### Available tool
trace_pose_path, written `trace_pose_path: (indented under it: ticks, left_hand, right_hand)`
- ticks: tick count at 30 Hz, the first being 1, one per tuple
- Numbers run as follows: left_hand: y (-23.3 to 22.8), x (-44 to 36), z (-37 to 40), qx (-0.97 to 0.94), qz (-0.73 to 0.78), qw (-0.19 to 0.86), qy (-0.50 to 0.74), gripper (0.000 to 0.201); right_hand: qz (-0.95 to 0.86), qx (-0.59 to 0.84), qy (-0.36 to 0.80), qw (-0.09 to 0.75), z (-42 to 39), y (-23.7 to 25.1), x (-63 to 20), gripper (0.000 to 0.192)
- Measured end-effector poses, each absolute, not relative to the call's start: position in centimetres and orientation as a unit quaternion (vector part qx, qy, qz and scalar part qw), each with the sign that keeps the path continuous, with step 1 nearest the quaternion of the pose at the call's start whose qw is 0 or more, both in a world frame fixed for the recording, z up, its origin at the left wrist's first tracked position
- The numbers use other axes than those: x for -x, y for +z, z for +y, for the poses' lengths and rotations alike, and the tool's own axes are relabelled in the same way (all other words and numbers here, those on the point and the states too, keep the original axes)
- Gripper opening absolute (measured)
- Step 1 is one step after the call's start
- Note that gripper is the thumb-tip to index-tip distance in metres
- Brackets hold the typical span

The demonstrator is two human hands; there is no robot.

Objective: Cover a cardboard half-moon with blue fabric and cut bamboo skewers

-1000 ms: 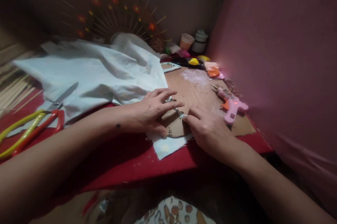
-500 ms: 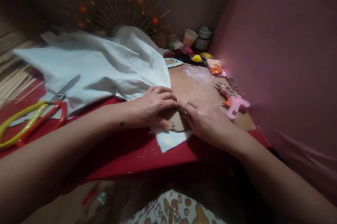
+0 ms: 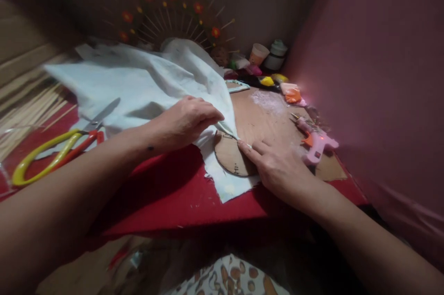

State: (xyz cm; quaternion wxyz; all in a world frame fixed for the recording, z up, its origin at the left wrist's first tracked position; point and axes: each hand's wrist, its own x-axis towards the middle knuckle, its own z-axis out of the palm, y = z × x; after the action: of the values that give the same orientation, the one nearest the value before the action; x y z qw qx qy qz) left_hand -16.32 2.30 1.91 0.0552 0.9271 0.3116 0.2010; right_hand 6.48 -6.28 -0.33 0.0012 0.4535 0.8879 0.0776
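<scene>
Left hand (image 3: pixel 185 119) pinches a fold of the white cloth (image 3: pixel 138 87) and holds it raised just above the cardboard disc (image 3: pixel 231 158). Right hand (image 3: pixel 277 168) lies flat, fingers extended, pressing the disc's right edge; nothing is gripped. The disc rests on a corner of the cloth on the red table (image 3: pixel 166 193). Yellow-handled scissors (image 3: pixel 58 151) lie at the left on the table. A pink glue gun (image 3: pixel 315 140) sits on the cardboard sheet (image 3: pixel 263 119). At the back stand a cup (image 3: pixel 259 53) and a white jar (image 3: pixel 277 54); contents not visible
</scene>
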Motion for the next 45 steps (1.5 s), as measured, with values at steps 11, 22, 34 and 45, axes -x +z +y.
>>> trace_pose_path:
  ticks: [11,22,34,45]
  left_hand:
    - [-0.6,15.0,1.6,-0.942,0.275,0.037,0.187,0.037]
    - [0.0,13.5,2.2,-0.957,0.27,-0.098,0.052,0.024]
    - [2.0,12.3,6.2,-0.971,0.235,-0.045,-0.002,0.014]
    - [2.1,15.5,5.6,-0.961,0.277,0.0,0.022,0.016]
  right_hand:
    - [0.888,-0.443,0.12,0.017,-6.5,-0.6,-6.3,0.047]
    - [0.885,-0.447,0.126,0.035,-6.5,-0.3,-6.0,0.047]
    - [0.883,-0.45,0.125,0.052,-6.5,0.0,-5.8,0.048]
    - [0.887,-0.444,0.127,0.02,-6.6,-0.3,-5.9,0.047]
